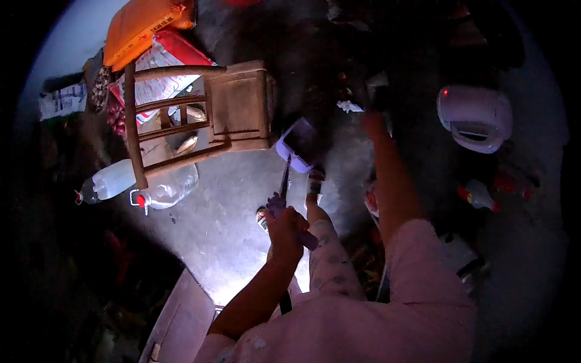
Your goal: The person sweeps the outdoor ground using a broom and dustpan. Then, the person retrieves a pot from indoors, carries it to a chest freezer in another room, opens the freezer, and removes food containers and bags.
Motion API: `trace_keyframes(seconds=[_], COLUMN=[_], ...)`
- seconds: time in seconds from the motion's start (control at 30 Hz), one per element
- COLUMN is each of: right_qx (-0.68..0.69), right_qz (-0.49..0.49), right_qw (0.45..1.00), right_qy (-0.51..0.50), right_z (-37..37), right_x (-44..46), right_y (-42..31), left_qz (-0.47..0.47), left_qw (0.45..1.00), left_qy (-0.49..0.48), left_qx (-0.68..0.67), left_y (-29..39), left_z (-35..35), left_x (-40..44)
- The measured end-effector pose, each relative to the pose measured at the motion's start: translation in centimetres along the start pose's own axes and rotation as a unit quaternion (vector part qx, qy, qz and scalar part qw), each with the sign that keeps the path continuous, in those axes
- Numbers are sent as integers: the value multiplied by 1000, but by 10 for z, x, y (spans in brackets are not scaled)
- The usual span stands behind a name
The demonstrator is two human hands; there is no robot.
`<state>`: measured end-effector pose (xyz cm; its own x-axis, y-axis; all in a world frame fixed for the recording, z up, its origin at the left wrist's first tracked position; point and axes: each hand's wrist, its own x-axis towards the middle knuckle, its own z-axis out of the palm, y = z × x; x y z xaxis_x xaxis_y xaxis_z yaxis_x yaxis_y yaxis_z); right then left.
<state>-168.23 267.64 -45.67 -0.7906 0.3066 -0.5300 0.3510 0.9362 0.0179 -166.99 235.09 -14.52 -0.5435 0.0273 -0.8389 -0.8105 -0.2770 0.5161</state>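
Note:
My left hand (285, 233) is closed around the handle of a lavender dustpan (291, 160), low in front of me. The dustpan has a toothed edge and sits near the floor, by my foot and the wooden chair. A crumpled purple piece (276, 204) shows at the handle just above my fist. My right arm is stretched forward into the dark, with my right hand (374, 122) near a white scrap (349, 106) on the floor. Its fingers are too dark and blurred to make out, and whether it holds anything is unclear.
A wooden chair (239, 112) stands left of the dustpan, near an orange sack (142, 33) and a red-and-white sack (158, 78). Clear plastic jugs (172, 189) lie below it. A white plastic container (475, 115) and bottles (478, 195) are at right. A pale panel (181, 317) is lower left.

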Motion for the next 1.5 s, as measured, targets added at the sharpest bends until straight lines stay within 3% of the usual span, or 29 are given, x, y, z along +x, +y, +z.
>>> trace_keyframes(seconds=[0.1, 0.13, 0.2, 0.3, 0.33, 0.4, 0.47, 0.5, 0.57, 0.6, 0.67, 0.77, 0.9, 0.97, 1.03, 1.07, 1.13, 1.17, 1.2, 1.27, 1.3, 1.33, 1.37, 1.4, 1.43, 1.5], right_qx=[-23, -16, 78, -11, 151, 269, 224, 243, 260, 200, 158, 166, 191, -51, 174, 121, 213, 354, 352, 332, 332, 308, 269, 228, 180, -11], right_qz=[-42, -50, 46, -3, 117, 127, 19, 92, 164, 125, 98, 127, 169, -93, 108, 16, 27, 131, 132, 168, 170, 109, 111, 116, 188, 37], right_qw=[999, 998, 995, 968, 952, 944, 973, 964, 939, 971, 981, 977, 966, 992, 966, 989, 974, 918, 918, 898, 897, 943, 957, 965, 965, 997], right_qy=[-14, -28, -38, -250, -241, -144, -60, 51, 154, 42, -53, -52, -50, -75, -160, -83, -67, -126, -124, -235, -236, -60, -6, 48, -21, -63], right_z=[4, 9, 23, -18, -47, -55, -40, -36, -28, -45, -43, -56, -21, 32, 13, -8, -59, -80, -103, -133, -104, -50, -38, -27, -37, 10], right_x=[10, -6, -52, -139, -165, -222, -258, -264, -261, -232, -162, -84, -100, -146, -190, -228, -290, -309, -322, -336, -329, -311, -291, -270, -230, -167], right_y=[5, -16, -18, -34, -37, -35, -37, -46, -54, -55, -51, -67, -75, -54, -65, -60, -51, -49, -51, -58, -58, -59, -63, -67, -72, -59], left_qz=[-13, 12, 39, -24, -11, 3, 36, 38, 18, 19, -17, 23, 1, 13, 16, 20, 21, 21, 20, 18, 16, 16, 16, 15, 16, 16], left_qw=[999, 1000, 998, 1000, 1000, 999, 999, 999, 999, 999, 997, 1000, 1000, 1000, 999, 995, 999, 1000, 1000, 1000, 1000, 1000, 1000, 1000, 1000, 1000], left_qy=[-1, 15, 20, -6, -22, -42, 11, 11, -12, -11, -20, -6, 5, 7, -43, -88, -45, 2, 0, 14, 13, 11, 10, 12, 7, 7], left_qx=[-42, 5, 47, 1, 5, 8, 2, 3, -36, -35, -69, 11, -22, -5, -19, -28, -16, -1, -3, 16, 18, -1, -18, -15, 1, 18], left_y=[-6, 5, 7, 7, 0, 0, 9, 7, 1, -3, -7, 8, 12, 11, -6, -10, 7, 14, 17, 21, 22, 22, 21, 21, 22, 15], left_z=[8, -1, 6, 0, -5, -1, 12, 12, 2, -4, -9, 7, 6, 6, -13, -19, -3, 5, 6, 8, 9, 9, 8, 7, 7, -1], left_x=[4, 8, 10, 16, 22, 20, 12, 14, 18, 23, 30, 14, 11, 13, 30, 35, 27, 23, 23, 24, 23, 23, 22, 21, 21, 25])
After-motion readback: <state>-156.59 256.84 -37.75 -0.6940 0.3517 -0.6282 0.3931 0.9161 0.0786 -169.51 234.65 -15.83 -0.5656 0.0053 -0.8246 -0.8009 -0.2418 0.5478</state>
